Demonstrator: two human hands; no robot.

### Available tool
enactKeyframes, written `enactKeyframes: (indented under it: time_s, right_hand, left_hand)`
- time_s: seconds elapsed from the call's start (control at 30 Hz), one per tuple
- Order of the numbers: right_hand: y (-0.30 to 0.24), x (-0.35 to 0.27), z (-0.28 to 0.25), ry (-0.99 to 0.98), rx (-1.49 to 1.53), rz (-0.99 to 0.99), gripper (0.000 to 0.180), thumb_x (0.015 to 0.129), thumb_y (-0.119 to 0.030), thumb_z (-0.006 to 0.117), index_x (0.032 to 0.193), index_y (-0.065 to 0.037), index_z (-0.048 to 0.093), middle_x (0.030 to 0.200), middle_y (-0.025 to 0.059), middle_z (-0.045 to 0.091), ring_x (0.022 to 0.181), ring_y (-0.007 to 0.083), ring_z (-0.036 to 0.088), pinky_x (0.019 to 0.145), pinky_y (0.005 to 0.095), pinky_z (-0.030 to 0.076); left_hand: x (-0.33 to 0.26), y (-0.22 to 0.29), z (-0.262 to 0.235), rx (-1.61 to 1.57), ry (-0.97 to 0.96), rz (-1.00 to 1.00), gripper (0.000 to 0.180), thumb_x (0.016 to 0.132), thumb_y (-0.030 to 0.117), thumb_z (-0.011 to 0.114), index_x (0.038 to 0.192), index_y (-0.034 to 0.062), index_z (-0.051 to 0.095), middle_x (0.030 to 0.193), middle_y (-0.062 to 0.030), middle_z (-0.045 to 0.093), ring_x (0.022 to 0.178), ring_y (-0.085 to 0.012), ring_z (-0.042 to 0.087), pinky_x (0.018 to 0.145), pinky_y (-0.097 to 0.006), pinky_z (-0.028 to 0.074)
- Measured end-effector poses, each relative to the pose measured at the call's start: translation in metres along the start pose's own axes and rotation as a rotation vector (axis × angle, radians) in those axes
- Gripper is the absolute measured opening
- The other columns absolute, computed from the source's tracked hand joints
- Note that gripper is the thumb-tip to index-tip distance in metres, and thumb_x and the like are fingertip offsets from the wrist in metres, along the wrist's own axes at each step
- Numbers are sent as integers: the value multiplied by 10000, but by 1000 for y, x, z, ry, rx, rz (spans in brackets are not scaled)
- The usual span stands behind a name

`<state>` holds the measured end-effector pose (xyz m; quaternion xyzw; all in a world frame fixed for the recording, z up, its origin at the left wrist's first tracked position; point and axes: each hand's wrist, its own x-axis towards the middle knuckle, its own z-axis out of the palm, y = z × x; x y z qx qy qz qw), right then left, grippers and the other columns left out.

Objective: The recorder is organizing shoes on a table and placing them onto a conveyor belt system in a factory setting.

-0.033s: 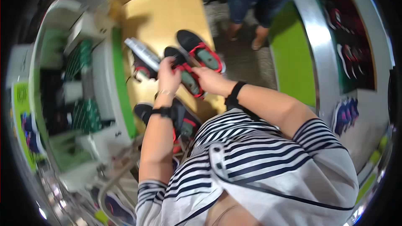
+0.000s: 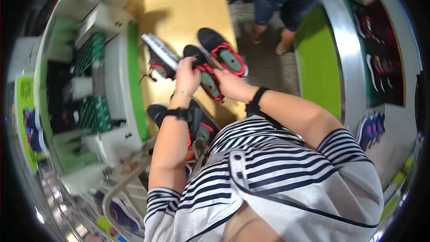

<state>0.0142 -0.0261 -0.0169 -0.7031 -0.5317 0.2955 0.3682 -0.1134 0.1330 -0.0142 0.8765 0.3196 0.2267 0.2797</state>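
Both my hands hold one black shoe with red trim, turned so its grey-green sole faces up, above a yellow table. My left hand grips its left side; a black watch sits on that wrist. My right hand holds the shoe's near end. A matching black and red shoe lies sole-up just beyond. To the left lies another shoe with a pale grey sole. More dark shoes lie below my left forearm.
A white machine with green panels stands at the left. Another person's legs are at the top. A green and silver curved counter with shoe pictures runs along the right. A metal frame is at lower left.
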Motion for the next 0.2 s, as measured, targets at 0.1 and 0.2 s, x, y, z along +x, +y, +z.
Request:
enactKeyframes:
  time_s: [0.1, 0.2]
  right_hand:
    - [18, -7, 1, -173, 45, 154, 141, 848, -106, 626, 927, 7, 651, 922, 279, 652, 891, 435, 647, 785, 480, 516]
    - [24, -18, -7, -267, 47, 99, 155, 826, -146, 699, 941, -43, 710, 1215, 243, 638, 1037, 367, 650, 823, 421, 519]
  left_hand:
    - [-11, 7, -25, -75, -156, -114, 265, 816, -44, 612, 1077, 3, 621, 998, -185, 595, 953, -361, 632, 864, -392, 526]
    - [-30, 23, -32, -139, -125, -153, 264, 816, -36, 629, 1069, 39, 641, 1016, -175, 597, 1013, -343, 639, 892, -387, 522]
